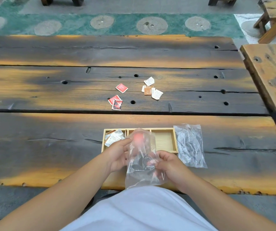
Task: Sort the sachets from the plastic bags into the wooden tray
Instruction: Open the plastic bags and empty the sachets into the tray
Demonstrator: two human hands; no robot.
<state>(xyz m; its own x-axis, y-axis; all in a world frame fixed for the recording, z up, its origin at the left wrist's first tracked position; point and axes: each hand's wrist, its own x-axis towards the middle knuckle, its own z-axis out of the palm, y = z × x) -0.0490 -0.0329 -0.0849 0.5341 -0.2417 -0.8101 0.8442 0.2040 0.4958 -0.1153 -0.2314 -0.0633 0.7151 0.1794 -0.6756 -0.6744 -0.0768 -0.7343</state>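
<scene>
Bag in hand: While both our hands hold it up over the near edge of the wooden tray point(173, 130), the clear plastic bag point(142, 174) hangs limp and crumpled, with red sachets showing blurred through the film.
Left hand point(117, 155): its fingers curl round the bag's left side, up near the top.
Right hand point(169, 164): it pinches the bag's lower right part, where the red sachets bunch.
Handling: we judge the film thin, slick and floppy, the sachets light and flat; they will slide and cling inside. Better to hold the bag by its rim and pinch a sachet by one edge.
Tray: three compartments; white sachets point(114, 138) lie in the left one, the right one shows bare wood, the middle is mostly hidden behind the bag.
Second bag point(189, 145): it lies flat on the table point(50, 147), just right of the tray; we cannot tell whether anything remains in it.
Loose sachets: red ones point(121, 88) and a white and brown cluster point(150, 88) lie on the planks well beyond the tray.
Progress: early, we think; most sachets are still outside the tray.
</scene>
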